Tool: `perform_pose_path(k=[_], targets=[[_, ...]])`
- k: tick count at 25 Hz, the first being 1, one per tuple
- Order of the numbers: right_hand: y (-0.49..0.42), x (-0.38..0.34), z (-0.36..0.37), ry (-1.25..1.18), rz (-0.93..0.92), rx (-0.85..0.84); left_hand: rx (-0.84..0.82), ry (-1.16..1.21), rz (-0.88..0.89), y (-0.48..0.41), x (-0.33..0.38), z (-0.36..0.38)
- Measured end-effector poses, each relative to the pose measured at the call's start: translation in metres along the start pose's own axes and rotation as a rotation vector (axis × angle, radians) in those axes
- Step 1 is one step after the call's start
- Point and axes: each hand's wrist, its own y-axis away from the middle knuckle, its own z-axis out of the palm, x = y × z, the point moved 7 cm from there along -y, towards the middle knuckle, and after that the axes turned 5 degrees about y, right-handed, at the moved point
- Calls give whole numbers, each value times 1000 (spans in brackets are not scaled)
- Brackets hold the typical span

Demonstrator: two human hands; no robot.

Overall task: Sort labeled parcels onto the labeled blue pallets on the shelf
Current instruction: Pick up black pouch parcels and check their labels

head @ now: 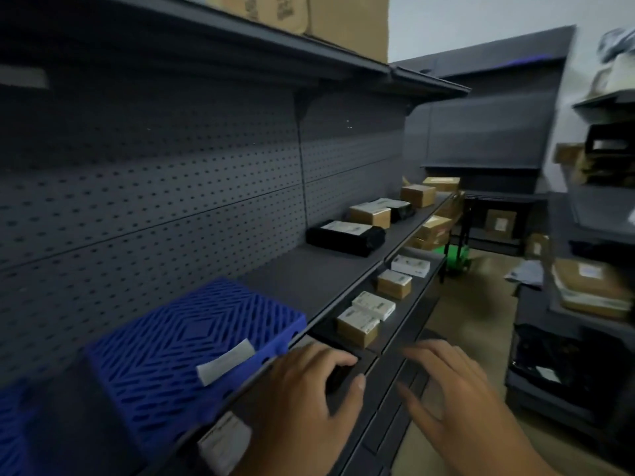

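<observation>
A blue slatted pallet with a white label lies on the middle shelf at lower left. The edge of a second blue pallet shows at the far left. My left hand curls over a black parcel on the lower shelf, fingers on top and thumb on its near side. My right hand hovers beside it with fingers spread, holding nothing. Labeled brown boxes sit further along the lower shelf. A larger black parcel and other boxes stand on the middle shelf.
A white-labeled parcel lies under the pallet shelf. A pegboard back wall rises behind the shelf. Cardboard boxes stand on top. A green trolley is down the aisle. The right shelving holds more parcels.
</observation>
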Motion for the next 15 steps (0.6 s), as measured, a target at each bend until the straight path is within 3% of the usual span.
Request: perform_pose_path(k=[6, 15], targets=[[-79, 113, 30, 87, 81, -78, 40, 153, 24, -124, -16, 83], [-216, 246, 58, 41, 125, -70, 51, 194, -137, -295, -71, 163]])
